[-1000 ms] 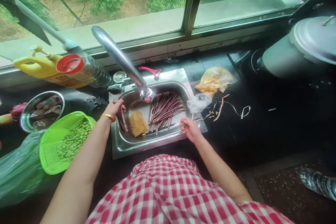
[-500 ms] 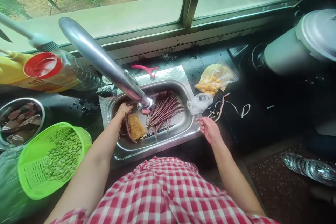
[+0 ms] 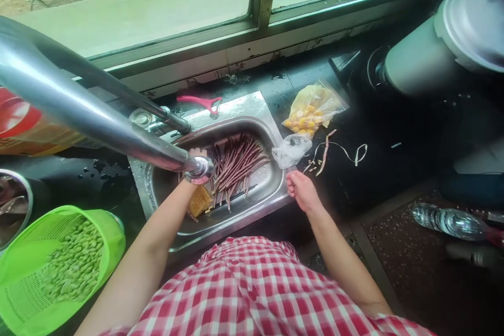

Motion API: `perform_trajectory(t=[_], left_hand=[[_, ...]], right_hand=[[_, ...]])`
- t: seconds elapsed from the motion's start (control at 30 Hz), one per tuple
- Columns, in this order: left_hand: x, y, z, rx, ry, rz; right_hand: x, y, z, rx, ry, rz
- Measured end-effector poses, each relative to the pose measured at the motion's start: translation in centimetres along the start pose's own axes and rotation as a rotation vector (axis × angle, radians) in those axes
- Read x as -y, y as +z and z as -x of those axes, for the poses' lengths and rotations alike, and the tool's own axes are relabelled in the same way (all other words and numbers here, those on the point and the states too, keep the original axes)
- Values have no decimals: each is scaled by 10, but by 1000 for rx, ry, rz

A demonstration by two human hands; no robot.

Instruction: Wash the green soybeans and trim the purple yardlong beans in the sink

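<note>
My left hand (image 3: 198, 152) is inside the steel sink (image 3: 277, 189), largely covered by the faucet head (image 3: 201, 169). What its fingers do is hidden. Beside it lies a heap of long purple beans (image 3: 241, 161), and below it a yellow-brown sponge (image 3: 200, 200). At the sink's right rim my right hand (image 3: 301, 190) is closed, fingers curled together. Whatever they may hold is too small to make out. Just above that hand sits a crumpled clear plastic bag (image 3: 292, 150).
A bag of yellow pieces (image 3: 309, 115), a loose bean (image 3: 324, 152) and a white strip (image 3: 357, 155) lie on the black counter. A red peeler (image 3: 200, 101) rests behind the sink. At left stands a green basket (image 3: 112, 236) of green beans. The faucet (image 3: 102, 110) arches overhead.
My left hand has moved from the sink's left side, by the sponge, rightward behind the faucet head toward the bean heap. My right hand stays closed by the rim. The view has shifted.
</note>
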State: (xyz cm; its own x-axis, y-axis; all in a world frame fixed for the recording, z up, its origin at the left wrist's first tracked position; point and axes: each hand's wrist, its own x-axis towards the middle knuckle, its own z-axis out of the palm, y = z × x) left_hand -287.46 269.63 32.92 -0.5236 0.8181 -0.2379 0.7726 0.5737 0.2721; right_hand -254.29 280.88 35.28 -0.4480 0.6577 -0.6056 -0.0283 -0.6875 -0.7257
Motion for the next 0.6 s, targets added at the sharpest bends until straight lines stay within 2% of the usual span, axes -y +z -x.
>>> perform_trajectory(t=[0.13,0.23,0.3,0.4,0.5,0.6], left_hand=[[-3,25,-30,-11,-200,173],[-13,27,-31,-89,-222,342],[-28,20,-15,-96,-154,586],[-60,2,30,22,5,895],[-92,-17,77,155,124,915],[-115,-32,108,199,284,779]], right_hand=[[-9,21,6,59,33,20],[-13,30,9,103,52,33],[-14,34,11,143,71,38],[-12,42,14,216,103,34],[-4,52,20,313,115,41],[5,57,28,447,175,100]])
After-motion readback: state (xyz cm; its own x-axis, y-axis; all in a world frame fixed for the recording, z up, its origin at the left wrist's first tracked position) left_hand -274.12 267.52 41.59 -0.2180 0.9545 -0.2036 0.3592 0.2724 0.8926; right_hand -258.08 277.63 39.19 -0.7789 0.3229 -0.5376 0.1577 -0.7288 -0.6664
